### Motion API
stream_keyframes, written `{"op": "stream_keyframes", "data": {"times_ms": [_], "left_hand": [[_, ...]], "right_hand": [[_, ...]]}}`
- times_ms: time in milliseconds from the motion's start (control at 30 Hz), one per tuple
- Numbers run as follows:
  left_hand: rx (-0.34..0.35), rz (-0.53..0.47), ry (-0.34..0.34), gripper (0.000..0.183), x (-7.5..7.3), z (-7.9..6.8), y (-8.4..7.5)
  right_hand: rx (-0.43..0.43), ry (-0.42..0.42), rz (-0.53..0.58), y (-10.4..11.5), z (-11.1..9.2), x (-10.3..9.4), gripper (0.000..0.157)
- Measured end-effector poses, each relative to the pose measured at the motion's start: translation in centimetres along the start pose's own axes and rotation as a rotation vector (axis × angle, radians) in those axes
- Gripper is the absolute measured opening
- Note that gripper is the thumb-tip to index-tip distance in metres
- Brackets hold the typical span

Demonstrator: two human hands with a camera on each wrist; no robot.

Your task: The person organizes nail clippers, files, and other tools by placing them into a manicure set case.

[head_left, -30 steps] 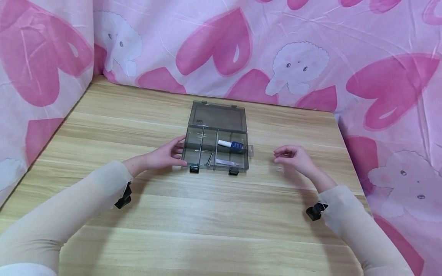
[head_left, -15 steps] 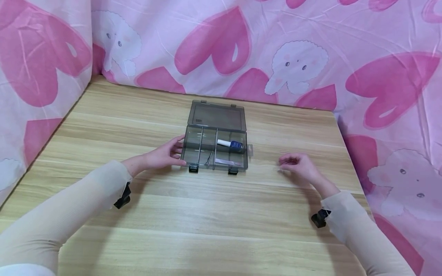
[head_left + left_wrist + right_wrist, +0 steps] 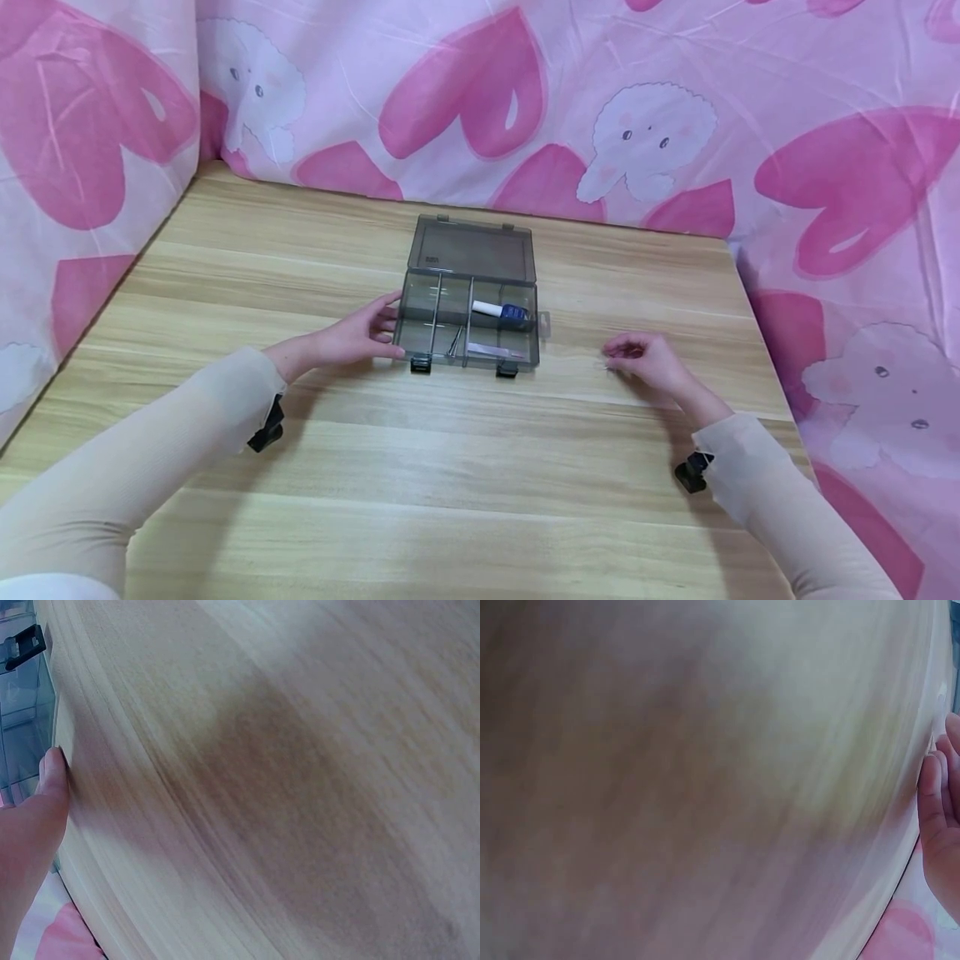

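A smoky-grey compartment box stands with its lid folded back. In it are a white-capped blue bottle, a thin metal tool and a flat pale strip. My left hand holds the box's left side, thumb at the front corner and fingers along the side wall; the thumb also shows in the left wrist view. To the right of the box, my right hand pinches a small clear piece low over the table, mostly hidden by the fingertips.
The wood-grain table runs under both forearms. A clear hanging tab juts from the box's right side. Two black latches, one a front latch, hang at its front. A pink patterned curtain borders the table behind and at the sides.
My right hand has come down slightly to the right and its fingertips have closed on the small clear piece on the table. My left hand and the box have stayed in place.
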State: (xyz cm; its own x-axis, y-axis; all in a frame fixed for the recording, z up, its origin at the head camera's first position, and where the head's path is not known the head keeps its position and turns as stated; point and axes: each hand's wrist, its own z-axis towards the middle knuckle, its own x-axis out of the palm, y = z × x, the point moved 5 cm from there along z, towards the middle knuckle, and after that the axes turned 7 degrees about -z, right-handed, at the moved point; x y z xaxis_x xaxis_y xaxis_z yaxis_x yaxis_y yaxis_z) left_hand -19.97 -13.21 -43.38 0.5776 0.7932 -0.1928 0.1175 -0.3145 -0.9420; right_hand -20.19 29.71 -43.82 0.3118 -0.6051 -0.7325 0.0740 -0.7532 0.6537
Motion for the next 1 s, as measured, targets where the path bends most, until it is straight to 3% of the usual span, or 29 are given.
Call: {"op": "stream_keyframes", "data": {"times_ms": [700, 1000], "left_hand": [[0.003, 0.002, -0.006, 0.096, -0.01, -0.09, -0.22], [0.008, 0.007, -0.005, 0.096, 0.09, -0.15, -0.27]], "right_hand": [[-0.062, 0.001, -0.128, 0.91, 0.32, 0.14, 0.020], [-0.042, 0.008, -0.083, 0.58, 0.17, -0.01, 0.022]]}}
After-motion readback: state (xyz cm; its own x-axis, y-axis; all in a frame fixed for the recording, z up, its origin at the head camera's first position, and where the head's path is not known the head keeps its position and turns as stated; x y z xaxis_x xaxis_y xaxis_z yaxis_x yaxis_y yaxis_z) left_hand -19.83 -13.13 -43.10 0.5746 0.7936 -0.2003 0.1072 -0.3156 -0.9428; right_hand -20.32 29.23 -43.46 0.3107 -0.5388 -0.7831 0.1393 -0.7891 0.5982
